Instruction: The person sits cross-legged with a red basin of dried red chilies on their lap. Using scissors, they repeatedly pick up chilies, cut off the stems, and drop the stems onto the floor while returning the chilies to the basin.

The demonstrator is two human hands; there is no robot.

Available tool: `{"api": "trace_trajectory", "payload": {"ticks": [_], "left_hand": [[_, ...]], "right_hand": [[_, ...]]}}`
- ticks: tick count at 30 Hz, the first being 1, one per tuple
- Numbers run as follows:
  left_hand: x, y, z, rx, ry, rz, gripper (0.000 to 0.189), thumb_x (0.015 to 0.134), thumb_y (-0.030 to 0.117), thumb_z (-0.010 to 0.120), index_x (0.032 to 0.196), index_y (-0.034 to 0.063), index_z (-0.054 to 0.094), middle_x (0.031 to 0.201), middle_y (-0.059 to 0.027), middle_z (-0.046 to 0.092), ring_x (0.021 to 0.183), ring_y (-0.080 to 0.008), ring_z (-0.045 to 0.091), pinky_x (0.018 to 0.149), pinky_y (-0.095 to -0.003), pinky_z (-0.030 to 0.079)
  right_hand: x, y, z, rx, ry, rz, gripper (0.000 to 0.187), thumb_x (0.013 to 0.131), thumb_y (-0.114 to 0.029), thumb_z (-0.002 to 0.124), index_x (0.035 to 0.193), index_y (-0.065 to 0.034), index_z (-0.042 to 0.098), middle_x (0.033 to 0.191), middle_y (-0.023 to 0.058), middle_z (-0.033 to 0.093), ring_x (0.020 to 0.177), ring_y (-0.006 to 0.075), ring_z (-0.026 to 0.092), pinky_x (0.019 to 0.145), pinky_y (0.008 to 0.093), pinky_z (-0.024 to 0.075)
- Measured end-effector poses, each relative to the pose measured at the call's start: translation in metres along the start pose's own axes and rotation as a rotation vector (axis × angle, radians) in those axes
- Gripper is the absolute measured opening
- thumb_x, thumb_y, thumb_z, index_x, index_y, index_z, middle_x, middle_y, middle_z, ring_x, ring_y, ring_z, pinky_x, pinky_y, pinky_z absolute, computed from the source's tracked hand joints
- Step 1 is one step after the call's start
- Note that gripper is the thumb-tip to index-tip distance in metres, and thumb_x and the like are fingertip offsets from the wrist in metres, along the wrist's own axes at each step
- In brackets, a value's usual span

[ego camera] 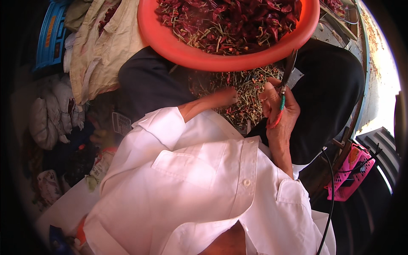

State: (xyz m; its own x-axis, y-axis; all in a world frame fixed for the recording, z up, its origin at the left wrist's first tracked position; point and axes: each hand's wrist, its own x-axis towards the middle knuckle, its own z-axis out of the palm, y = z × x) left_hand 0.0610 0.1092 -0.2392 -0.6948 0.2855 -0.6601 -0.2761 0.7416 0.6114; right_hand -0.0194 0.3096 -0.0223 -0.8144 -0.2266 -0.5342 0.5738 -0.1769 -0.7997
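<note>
My right hand (282,103) grips a pair of scissors (288,68) whose handle is wrapped in green and red. The blades point away from me, and their tip reaches the near rim of the red plastic basin (204,62). Dried red chili peppers (251,19) fill the basin, with cut stems (220,38) heaped toward its near side. My left hand (228,96) is blurred and hovers just left of my right hand. Its fingers are mostly hidden, so I cannot tell whether it holds anything. Below both hands lies a litter of chopped stems and pepper bits (247,110).
A cream cloth sack (108,57) with dried peppers at its mouth stands left of the basin, beside a blue plastic crate (51,38). White bundles (54,111) lie farther left. On the right are a pink plastic basket (350,173) and a black cable (331,191).
</note>
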Motion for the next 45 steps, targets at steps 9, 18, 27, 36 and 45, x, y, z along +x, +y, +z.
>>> {"api": "trace_trajectory", "payload": {"ticks": [9,18,27,36,45], "left_hand": [[0.057,-0.071,-0.006,0.143,0.531,-0.031,0.023,0.082,0.021,0.066,0.073,-0.0005,0.063,0.068,-0.0170,0.061,0.064,-0.0314,0.060,0.065,-0.0484,0.047],[0.019,-0.105,0.004,0.168,0.448,-0.222,0.024,0.082,0.022,0.068,0.076,-0.0004,0.063,0.069,-0.0164,0.060,0.065,-0.0306,0.059,0.065,-0.0481,0.046],[0.007,-0.104,0.005,0.147,0.415,-0.241,0.025,0.081,0.023,0.069,0.078,-0.0004,0.063,0.069,-0.0157,0.059,0.065,-0.0297,0.059,0.064,-0.0478,0.046],[0.062,-0.064,0.000,0.182,0.381,-0.141,0.026,0.081,0.025,0.070,0.080,-0.0003,0.062,0.070,-0.0151,0.058,0.066,-0.0289,0.058,0.064,-0.0475,0.046],[0.082,-0.061,-0.004,0.199,0.335,-0.148,0.028,0.080,0.026,0.072,0.082,-0.0002,0.062,0.071,-0.0144,0.057,0.066,-0.0280,0.057,0.064,-0.0472,0.046]], "right_hand": [[0.017,0.001,0.007,-0.110,0.084,0.115,0.034,0.095,-0.019,0.076,0.122,-0.0002,0.069,0.077,0.0020,0.065,0.056,0.0025,0.047,0.051,0.0179,0.0346],[0.029,-0.005,0.013,-0.180,0.052,0.334,0.034,0.095,-0.015,0.074,0.124,-0.0007,0.067,0.078,0.0027,0.064,0.059,0.0043,0.049,0.052,0.0202,0.0356],[0.029,-0.004,0.017,-0.178,0.052,0.340,0.032,0.095,-0.014,0.072,0.123,-0.0009,0.067,0.076,0.0039,0.064,0.056,0.0043,0.048,0.053,0.0202,0.0357],[0.022,0.002,0.016,-0.153,0.056,0.294,0.028,0.095,-0.014,0.075,0.120,-0.0022,0.068,0.078,0.0027,0.067,0.059,0.0032,0.053,0.050,0.0190,0.0358],[0.024,0.005,0.017,-0.180,0.047,0.314,0.029,0.094,-0.013,0.075,0.120,-0.0021,0.068,0.074,0.0032,0.067,0.054,0.0041,0.050,0.050,0.0197,0.0372]]}}
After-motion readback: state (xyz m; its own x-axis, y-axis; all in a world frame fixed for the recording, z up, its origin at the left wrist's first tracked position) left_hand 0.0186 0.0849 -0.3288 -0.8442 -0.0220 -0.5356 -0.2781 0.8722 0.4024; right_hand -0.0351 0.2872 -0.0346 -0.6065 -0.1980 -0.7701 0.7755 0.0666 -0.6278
